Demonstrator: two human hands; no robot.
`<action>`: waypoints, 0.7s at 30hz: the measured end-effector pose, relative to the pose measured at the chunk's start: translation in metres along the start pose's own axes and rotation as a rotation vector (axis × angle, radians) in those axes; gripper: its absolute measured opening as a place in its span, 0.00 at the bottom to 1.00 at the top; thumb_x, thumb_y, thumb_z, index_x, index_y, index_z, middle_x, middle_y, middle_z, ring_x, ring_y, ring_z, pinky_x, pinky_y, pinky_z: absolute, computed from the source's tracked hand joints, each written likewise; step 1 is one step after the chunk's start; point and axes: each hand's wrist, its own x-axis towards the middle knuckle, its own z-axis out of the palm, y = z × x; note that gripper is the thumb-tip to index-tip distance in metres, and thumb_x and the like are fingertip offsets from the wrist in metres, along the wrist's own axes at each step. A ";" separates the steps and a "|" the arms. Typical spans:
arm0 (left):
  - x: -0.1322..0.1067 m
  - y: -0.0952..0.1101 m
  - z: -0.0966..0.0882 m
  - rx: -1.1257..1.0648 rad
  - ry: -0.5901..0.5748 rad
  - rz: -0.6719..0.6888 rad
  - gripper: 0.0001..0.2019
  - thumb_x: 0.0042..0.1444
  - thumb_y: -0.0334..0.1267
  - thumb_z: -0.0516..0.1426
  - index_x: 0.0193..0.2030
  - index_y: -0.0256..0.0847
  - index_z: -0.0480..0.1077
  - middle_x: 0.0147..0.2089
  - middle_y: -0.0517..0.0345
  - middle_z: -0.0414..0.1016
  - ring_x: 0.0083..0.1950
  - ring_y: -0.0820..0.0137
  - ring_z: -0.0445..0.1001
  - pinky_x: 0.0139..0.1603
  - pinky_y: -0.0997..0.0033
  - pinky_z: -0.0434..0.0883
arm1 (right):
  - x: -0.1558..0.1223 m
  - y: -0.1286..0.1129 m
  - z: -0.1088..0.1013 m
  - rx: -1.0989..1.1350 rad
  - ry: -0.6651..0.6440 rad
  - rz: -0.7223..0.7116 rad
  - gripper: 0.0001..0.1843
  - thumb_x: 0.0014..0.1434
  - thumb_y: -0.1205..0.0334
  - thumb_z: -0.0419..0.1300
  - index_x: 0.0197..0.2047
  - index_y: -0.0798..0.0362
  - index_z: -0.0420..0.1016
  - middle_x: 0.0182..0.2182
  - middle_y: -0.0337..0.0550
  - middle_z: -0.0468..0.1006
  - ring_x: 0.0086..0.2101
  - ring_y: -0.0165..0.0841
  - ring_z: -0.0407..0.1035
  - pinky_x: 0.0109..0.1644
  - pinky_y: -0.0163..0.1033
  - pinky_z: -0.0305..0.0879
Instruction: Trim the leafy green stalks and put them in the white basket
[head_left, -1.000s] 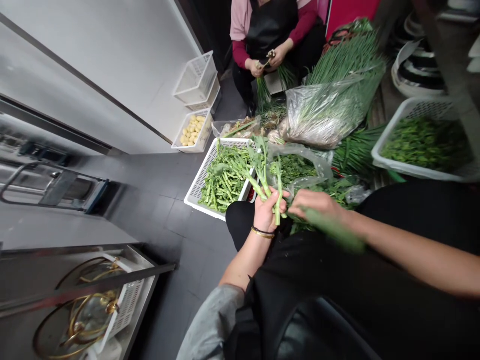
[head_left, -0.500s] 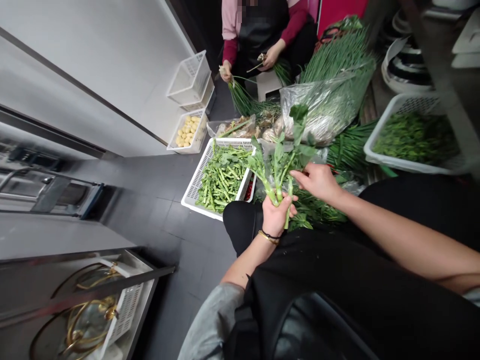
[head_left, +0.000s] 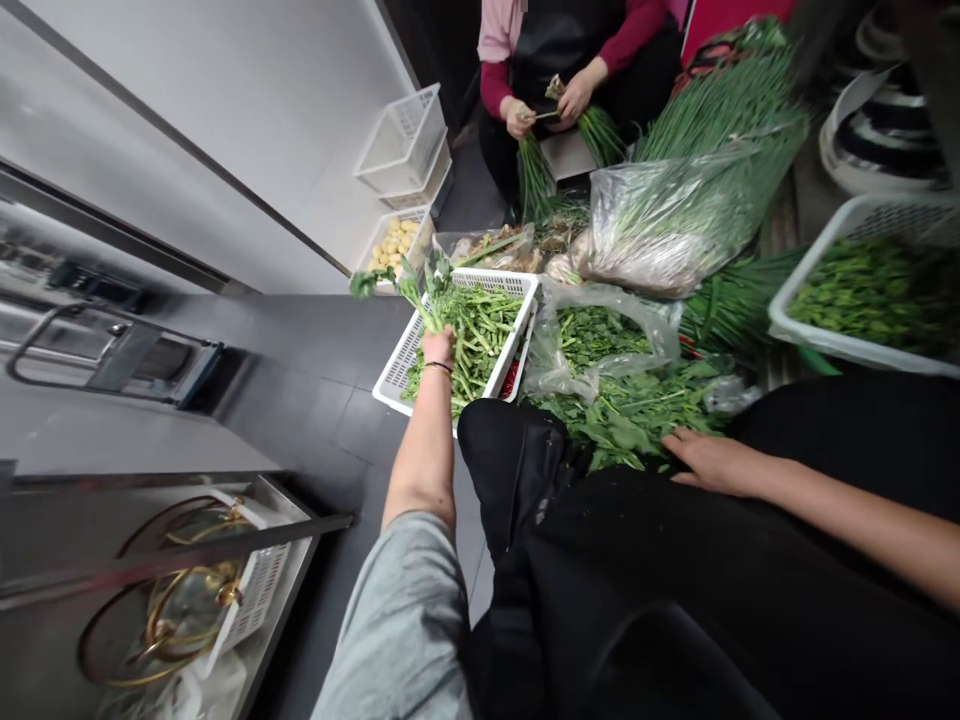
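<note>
My left hand [head_left: 439, 347] is closed round the stems of a bunch of leafy greens [head_left: 411, 290], over the white basket [head_left: 529, 285]. Inside that basket lie many cut green stalks [head_left: 476, 345]. At the right, my right hand [head_left: 701, 458] rests at the edge of a pile of loose leafy greens [head_left: 637, 410], its fingers stretched out and touching the leaves. Behind this pile, a clear plastic bag [head_left: 551, 345] lies open with more greens inside.
A co-worker's hands [head_left: 577, 95] hold green stalks at the back. Near them lies a large bagged bundle of long green stalks [head_left: 720, 150]. A basket of pale yellow pieces [head_left: 394, 240] stands by the wall; another basket [head_left: 784, 310] of greens is at right. Metal shelving [head_left: 300, 540] is lower left.
My left hand has carried the leafy greens leftward, from in front of my lap to over the basket. My right hand has let go of them and dropped to the pile. The view has shifted slightly.
</note>
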 end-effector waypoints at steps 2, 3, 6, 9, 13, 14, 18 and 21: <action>0.013 0.012 -0.008 0.021 0.025 -0.009 0.10 0.50 0.28 0.57 0.38 0.38 0.61 0.23 0.66 0.64 0.18 0.80 0.62 0.20 0.81 0.60 | 0.006 -0.001 -0.007 -0.047 -0.128 0.030 0.19 0.42 0.50 0.62 0.37 0.51 0.77 0.32 0.53 0.77 0.34 0.48 0.73 0.32 0.47 0.68; 0.009 0.011 -0.008 0.023 -0.008 -0.017 0.10 0.50 0.29 0.58 0.38 0.37 0.62 0.23 0.65 0.65 0.18 0.80 0.63 0.20 0.80 0.60 | 0.014 -0.009 -0.018 -0.035 -0.160 0.028 0.20 0.45 0.50 0.61 0.41 0.51 0.77 0.36 0.54 0.77 0.38 0.49 0.72 0.36 0.49 0.68; -0.033 -0.015 0.004 -0.013 -0.291 -0.045 0.11 0.48 0.35 0.61 0.35 0.36 0.63 0.22 0.62 0.67 0.16 0.80 0.61 0.17 0.80 0.58 | 0.056 -0.047 -0.065 0.176 -0.071 0.037 0.21 0.57 0.49 0.53 0.49 0.48 0.73 0.41 0.50 0.77 0.39 0.42 0.72 0.41 0.46 0.67; -0.101 -0.056 0.028 -0.121 -0.628 -0.092 0.15 0.45 0.40 0.64 0.36 0.36 0.66 0.20 0.64 0.66 0.14 0.81 0.57 0.14 0.80 0.54 | 0.112 -0.080 -0.102 0.575 0.017 0.187 0.25 0.55 0.42 0.54 0.47 0.51 0.73 0.26 0.42 0.76 0.24 0.32 0.68 0.28 0.38 0.65; -0.163 -0.088 0.056 -0.263 -0.756 -0.222 0.20 0.47 0.47 0.63 0.41 0.36 0.66 0.24 0.59 0.71 0.15 0.79 0.60 0.14 0.79 0.55 | 0.156 -0.096 -0.100 0.819 0.034 0.283 0.26 0.54 0.39 0.54 0.22 0.55 0.69 0.14 0.39 0.68 0.14 0.27 0.58 0.18 0.34 0.56; -0.168 -0.091 0.061 -0.303 -0.716 -0.237 0.20 0.47 0.48 0.63 0.41 0.37 0.65 0.25 0.59 0.71 0.15 0.79 0.60 0.14 0.79 0.54 | 0.156 -0.098 -0.093 0.755 0.076 0.278 0.26 0.54 0.40 0.54 0.19 0.54 0.68 0.13 0.40 0.67 0.15 0.27 0.59 0.19 0.34 0.57; -0.163 -0.094 0.068 -0.356 -0.482 -0.263 0.21 0.45 0.51 0.64 0.33 0.41 0.59 0.18 0.66 0.65 0.13 0.81 0.56 0.13 0.81 0.46 | 0.119 -0.101 -0.065 0.372 0.269 0.060 0.20 0.59 0.49 0.52 0.27 0.54 0.74 0.23 0.47 0.77 0.27 0.35 0.71 0.30 0.36 0.64; -0.164 -0.093 0.071 -0.374 -0.474 -0.210 0.22 0.44 0.50 0.65 0.33 0.42 0.56 0.17 0.69 0.62 0.13 0.80 0.57 0.14 0.82 0.47 | 0.096 -0.097 -0.064 0.291 0.320 -0.112 0.18 0.63 0.54 0.47 0.31 0.51 0.74 0.30 0.45 0.79 0.32 0.34 0.72 0.37 0.36 0.66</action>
